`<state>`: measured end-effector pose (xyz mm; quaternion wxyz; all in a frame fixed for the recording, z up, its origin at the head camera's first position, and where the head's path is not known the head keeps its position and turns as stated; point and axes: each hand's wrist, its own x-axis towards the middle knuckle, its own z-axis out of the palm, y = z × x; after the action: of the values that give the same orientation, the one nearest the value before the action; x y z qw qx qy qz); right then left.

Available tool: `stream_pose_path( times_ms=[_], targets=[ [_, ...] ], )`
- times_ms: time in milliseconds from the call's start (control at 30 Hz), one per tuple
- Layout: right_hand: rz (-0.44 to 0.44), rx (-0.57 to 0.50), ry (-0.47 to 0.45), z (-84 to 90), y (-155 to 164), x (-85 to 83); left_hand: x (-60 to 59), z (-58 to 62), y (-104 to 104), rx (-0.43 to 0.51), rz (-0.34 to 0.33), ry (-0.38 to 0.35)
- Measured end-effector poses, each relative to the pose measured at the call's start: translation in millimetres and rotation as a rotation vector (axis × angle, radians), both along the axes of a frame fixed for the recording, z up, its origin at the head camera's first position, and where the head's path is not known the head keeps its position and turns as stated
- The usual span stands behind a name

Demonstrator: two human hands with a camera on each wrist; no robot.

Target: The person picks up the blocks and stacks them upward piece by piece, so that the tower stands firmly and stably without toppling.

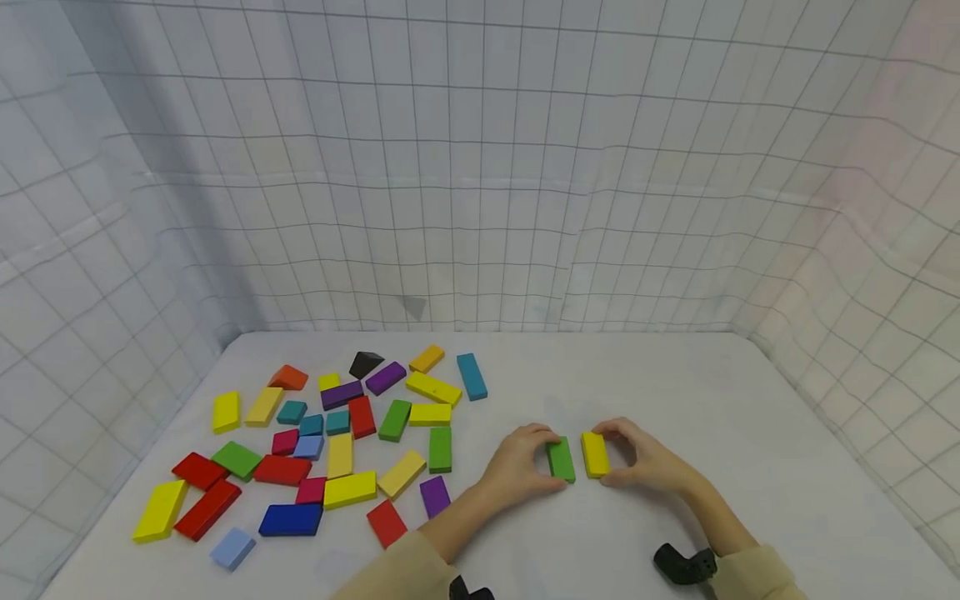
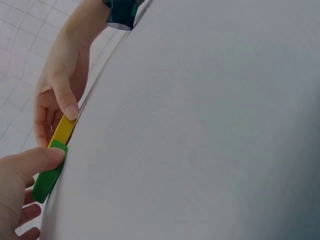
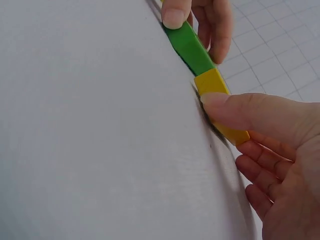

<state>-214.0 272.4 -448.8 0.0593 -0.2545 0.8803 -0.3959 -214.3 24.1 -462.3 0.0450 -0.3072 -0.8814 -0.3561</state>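
Note:
On the white table, my left hand (image 1: 525, 462) pinches a green block (image 1: 560, 459) between thumb and fingers. Just to its right, my right hand (image 1: 637, 458) pinches a yellow block (image 1: 595, 453) the same way. The two blocks stand side by side with a small gap between them. In the left wrist view the green block (image 2: 47, 175) sits under my thumb, with the yellow block (image 2: 62, 131) beyond it. The right wrist view shows the yellow block (image 3: 220, 102) under my right thumb and the green block (image 3: 190, 47) behind it.
A scatter of several coloured blocks (image 1: 330, 442) covers the left half of the table (image 1: 675, 375). Gridded white cloth walls (image 1: 480, 167) close in the back and both sides. Black wrist devices (image 1: 682, 565) sit near the front edge.

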Motion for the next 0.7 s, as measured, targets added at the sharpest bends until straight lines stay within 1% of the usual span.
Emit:
stream_pose_path(
  times_ms=[133,333,433,700],
  targets=[
    [0.005,0.003,0.005,-1.4,5,-0.2,-2.2,-0.6,12,-0.008,0.002,0.022],
    [0.02,-0.006,0.025,0.4,13,0.4,-3.6,1.2,27,-0.045,0.018,0.055],
    [0.031,-0.01,0.015,1.3,16,0.7,-3.2,2.0,33,-0.057,0.011,0.069],
    [0.04,0.0,-0.004,3.3,22,1.6,-0.7,-1.0,43,-0.057,0.01,0.082]
  ],
)
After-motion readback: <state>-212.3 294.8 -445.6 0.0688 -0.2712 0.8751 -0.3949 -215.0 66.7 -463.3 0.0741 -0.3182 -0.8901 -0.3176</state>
